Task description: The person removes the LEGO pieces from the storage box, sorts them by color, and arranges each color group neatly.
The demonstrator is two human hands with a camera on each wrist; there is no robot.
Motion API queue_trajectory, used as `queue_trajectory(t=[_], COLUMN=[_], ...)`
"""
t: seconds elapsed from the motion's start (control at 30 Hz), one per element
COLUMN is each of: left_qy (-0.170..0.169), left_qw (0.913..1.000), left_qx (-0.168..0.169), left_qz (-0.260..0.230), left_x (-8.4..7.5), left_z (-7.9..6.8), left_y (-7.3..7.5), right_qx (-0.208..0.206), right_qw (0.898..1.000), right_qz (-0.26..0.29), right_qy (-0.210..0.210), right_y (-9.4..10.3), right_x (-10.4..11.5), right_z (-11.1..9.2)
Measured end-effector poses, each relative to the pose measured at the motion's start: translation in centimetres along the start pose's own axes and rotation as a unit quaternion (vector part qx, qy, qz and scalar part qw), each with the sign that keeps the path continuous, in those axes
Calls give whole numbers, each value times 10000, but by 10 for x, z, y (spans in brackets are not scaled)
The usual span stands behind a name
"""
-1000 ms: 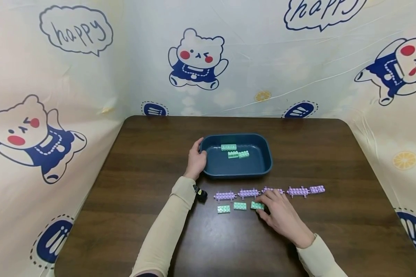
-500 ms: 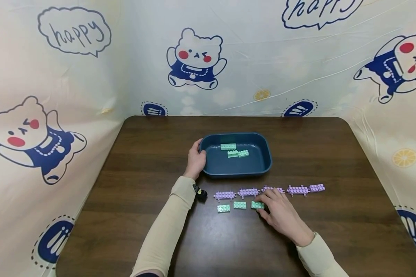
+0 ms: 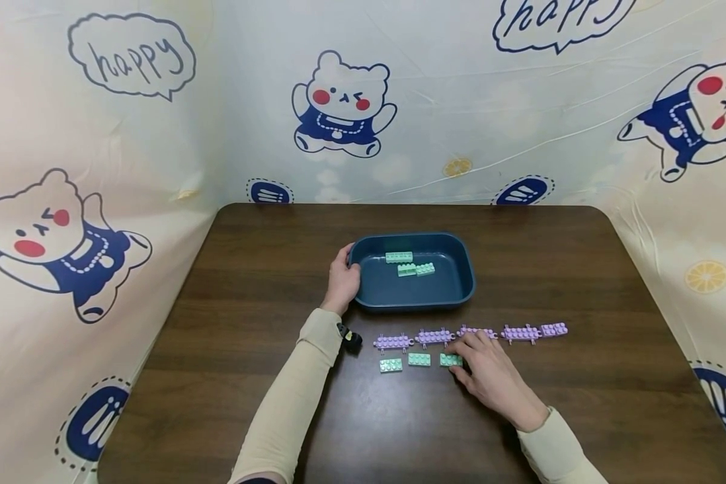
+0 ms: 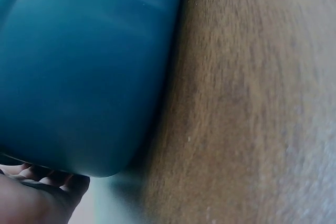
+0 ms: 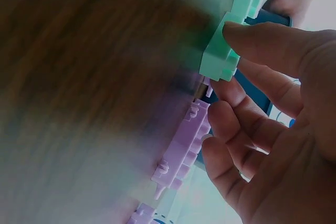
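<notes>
My left hand [image 3: 341,282] holds the left end of a dark blue plastic bin [image 3: 414,301], thumb at its rim. In the left wrist view its fingers [image 4: 76,184] show beside the bin's outer wall [image 4: 79,77]. My right hand [image 3: 490,373] pinches a green toy brick [image 3: 450,359] on the table, at the right end of a short row. The thumb lies on the brick's near side in the right wrist view, and the other fingers are bent. Left of it sit two more green bricks, the middle one [image 3: 419,359] and the left one [image 3: 390,365].
Behind the green row runs a line of purple brick pieces [image 3: 434,337], partly covered by my right hand; a plain purple brick [image 3: 553,329] ends it. Green bricks [image 3: 398,257] lie inside the bin. A printed cloth [image 3: 429,101] hangs behind the brown table [image 3: 248,269].
The green brick in my right hand has shifted very slightly to the right, away from the middle one. My left hand and the bin stay in place.
</notes>
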State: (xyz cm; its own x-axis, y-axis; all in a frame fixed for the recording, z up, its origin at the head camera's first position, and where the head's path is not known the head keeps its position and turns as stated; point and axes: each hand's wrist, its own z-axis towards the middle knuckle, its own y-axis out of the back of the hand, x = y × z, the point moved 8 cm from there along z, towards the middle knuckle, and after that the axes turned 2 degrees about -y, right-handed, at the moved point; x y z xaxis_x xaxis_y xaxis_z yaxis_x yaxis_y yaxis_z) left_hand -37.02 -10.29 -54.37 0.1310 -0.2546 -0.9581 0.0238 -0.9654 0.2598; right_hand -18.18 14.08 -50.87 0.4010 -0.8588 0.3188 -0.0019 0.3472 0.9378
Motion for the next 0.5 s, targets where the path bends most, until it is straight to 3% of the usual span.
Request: queue_trajectory(t=[0.5], left_qy=[50], left_qw=[9999], left_qx=[20], left_qz=[89], left_x=[1], left_z=[2], left_y=[0], right_qx=[58], right_qw=[10000], right_qz=[-5], right_qy=[-10], right_y=[-2], right_x=[1], right_z=[2])
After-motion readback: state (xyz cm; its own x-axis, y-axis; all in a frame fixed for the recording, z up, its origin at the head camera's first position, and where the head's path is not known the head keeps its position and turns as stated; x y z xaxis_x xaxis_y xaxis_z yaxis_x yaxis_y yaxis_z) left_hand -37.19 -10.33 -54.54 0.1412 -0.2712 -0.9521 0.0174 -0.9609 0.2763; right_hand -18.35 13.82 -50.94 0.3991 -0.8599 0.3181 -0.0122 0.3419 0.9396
